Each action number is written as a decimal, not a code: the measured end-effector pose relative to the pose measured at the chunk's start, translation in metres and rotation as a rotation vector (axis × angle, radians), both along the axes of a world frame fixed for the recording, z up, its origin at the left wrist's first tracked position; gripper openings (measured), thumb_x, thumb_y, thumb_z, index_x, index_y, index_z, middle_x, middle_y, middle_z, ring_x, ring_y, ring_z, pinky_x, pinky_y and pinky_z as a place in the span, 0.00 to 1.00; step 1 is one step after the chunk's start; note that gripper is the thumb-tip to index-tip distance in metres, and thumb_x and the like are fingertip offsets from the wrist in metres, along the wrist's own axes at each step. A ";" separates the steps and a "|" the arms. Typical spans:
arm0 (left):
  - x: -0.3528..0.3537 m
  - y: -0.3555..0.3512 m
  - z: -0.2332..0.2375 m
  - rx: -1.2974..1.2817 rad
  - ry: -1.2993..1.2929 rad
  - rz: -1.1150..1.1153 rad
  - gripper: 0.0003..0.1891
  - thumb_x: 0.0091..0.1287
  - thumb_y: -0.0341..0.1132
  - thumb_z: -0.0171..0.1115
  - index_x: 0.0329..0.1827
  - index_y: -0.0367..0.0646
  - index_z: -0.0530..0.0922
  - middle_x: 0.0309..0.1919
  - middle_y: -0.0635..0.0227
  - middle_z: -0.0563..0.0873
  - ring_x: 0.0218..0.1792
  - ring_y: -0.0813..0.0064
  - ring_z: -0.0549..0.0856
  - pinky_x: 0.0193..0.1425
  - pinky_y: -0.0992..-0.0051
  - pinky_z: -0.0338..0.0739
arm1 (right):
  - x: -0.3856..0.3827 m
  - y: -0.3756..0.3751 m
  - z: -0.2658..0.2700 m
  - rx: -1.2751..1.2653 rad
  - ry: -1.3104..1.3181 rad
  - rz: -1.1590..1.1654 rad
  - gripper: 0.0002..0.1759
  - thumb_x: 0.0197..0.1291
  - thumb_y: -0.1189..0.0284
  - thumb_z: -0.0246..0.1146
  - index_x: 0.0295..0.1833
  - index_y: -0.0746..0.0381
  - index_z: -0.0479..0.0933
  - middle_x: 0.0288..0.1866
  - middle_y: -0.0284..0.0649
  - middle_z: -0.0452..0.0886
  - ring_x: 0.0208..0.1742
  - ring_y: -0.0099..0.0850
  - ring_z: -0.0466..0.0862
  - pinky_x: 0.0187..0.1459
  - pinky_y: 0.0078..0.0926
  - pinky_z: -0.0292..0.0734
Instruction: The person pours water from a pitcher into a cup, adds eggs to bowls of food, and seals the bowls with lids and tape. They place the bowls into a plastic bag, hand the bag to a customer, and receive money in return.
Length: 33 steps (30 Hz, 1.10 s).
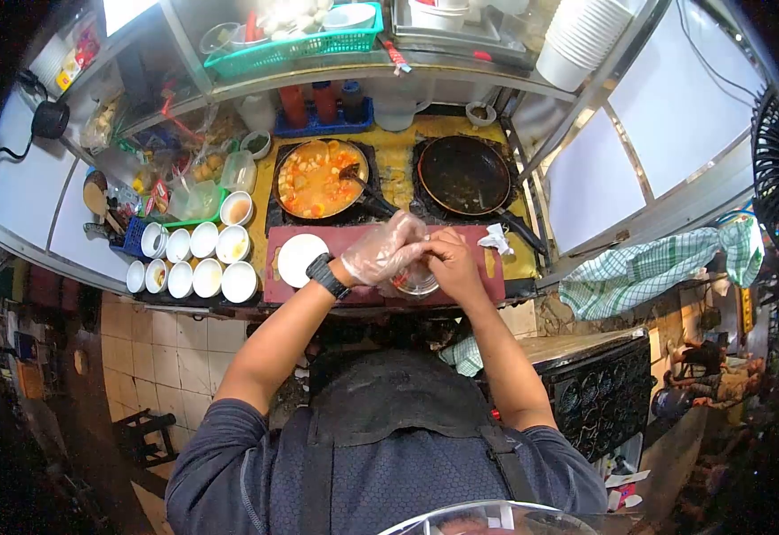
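Observation:
My left hand [379, 252], in a clear plastic glove with a black watch [328, 275] at the wrist, meets my bare right hand [455, 266] over the red cutting board [278, 287]. Both hands' fingers are bent and closed together; whatever is between them is hidden. Right below them sits a clear round container [420, 282] with something reddish inside, partly covered by my hands. A white round lid or plate [302, 259] lies on the board left of my left wrist. Beyond my hands, a pan of orange-red stew [311, 185] holds a black spatula [351, 172].
An oily black pan [463, 176] stands on the right burner, its handle pointing toward me. Several white bowls [207, 278] crowd the left counter. Crumpled white tissue [496, 239] lies right of my hands. A checked cloth [657, 267] hangs at right; a glass shelf edge [309, 80] runs overhead.

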<state>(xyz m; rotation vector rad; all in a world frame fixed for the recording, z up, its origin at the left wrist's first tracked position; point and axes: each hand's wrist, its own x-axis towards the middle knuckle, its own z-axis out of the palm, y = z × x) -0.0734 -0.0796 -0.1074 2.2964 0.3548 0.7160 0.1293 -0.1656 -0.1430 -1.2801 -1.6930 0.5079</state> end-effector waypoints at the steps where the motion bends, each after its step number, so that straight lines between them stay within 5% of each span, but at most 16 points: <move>1: -0.004 -0.006 0.002 -0.078 -0.021 0.023 0.15 0.75 0.35 0.66 0.56 0.41 0.71 0.51 0.55 0.77 0.49 0.54 0.81 0.56 0.61 0.79 | -0.011 -0.003 0.014 0.080 -0.012 -0.087 0.10 0.58 0.72 0.74 0.45 0.58 0.89 0.38 0.33 0.87 0.51 0.36 0.84 0.56 0.38 0.70; 3: -0.007 -0.009 -0.006 -0.001 -0.047 0.105 0.26 0.64 0.35 0.75 0.58 0.41 0.69 0.51 0.56 0.76 0.49 0.57 0.82 0.55 0.63 0.80 | -0.018 -0.007 0.026 -0.016 -0.016 -0.155 0.10 0.59 0.69 0.76 0.45 0.58 0.89 0.38 0.33 0.88 0.50 0.36 0.84 0.55 0.38 0.70; 7: -0.001 -0.026 -0.003 -0.121 -0.136 0.258 0.24 0.57 0.27 0.77 0.53 0.39 0.72 0.51 0.54 0.76 0.46 0.50 0.84 0.48 0.58 0.82 | -0.016 -0.008 0.025 -0.038 -0.158 -0.172 0.09 0.60 0.66 0.75 0.44 0.57 0.89 0.37 0.35 0.88 0.47 0.38 0.84 0.54 0.43 0.71; 12: 0.006 -0.033 -0.007 0.207 -0.238 0.428 0.21 0.54 0.24 0.76 0.48 0.40 0.76 0.47 0.55 0.79 0.46 0.52 0.85 0.47 0.58 0.83 | -0.013 -0.010 0.045 -0.054 -0.484 -0.084 0.05 0.62 0.68 0.72 0.40 0.56 0.89 0.44 0.37 0.88 0.52 0.42 0.81 0.56 0.45 0.70; 17: 0.002 -0.044 -0.010 -0.027 -0.208 0.473 0.06 0.58 0.25 0.73 0.37 0.40 0.85 0.48 0.57 0.86 0.45 0.55 0.88 0.48 0.60 0.84 | -0.013 -0.005 0.028 -0.125 -0.264 -0.152 0.02 0.62 0.72 0.71 0.40 0.56 0.89 0.45 0.35 0.88 0.55 0.45 0.80 0.59 0.45 0.69; 21: -0.001 -0.055 -0.009 -0.106 -0.226 0.482 0.11 0.60 0.27 0.74 0.46 0.40 0.90 0.50 0.57 0.90 0.42 0.60 0.90 0.46 0.63 0.85 | -0.012 -0.007 0.026 -0.262 -0.085 -0.166 0.04 0.62 0.71 0.72 0.41 0.57 0.89 0.45 0.37 0.89 0.55 0.45 0.81 0.59 0.44 0.72; 29: 0.004 -0.058 -0.014 -0.052 -0.265 0.531 0.05 0.62 0.26 0.74 0.38 0.38 0.85 0.48 0.56 0.89 0.45 0.54 0.90 0.48 0.60 0.85 | -0.009 -0.011 0.019 -0.197 -0.044 -0.161 0.09 0.62 0.65 0.76 0.40 0.59 0.92 0.41 0.40 0.92 0.52 0.41 0.85 0.59 0.40 0.77; 33: 0.006 -0.057 -0.020 0.000 -0.278 0.502 0.07 0.63 0.25 0.72 0.43 0.37 0.84 0.48 0.54 0.88 0.48 0.51 0.89 0.52 0.57 0.84 | -0.007 -0.009 0.027 -0.206 -0.010 -0.109 0.09 0.63 0.65 0.76 0.41 0.59 0.93 0.41 0.40 0.93 0.52 0.40 0.86 0.58 0.40 0.77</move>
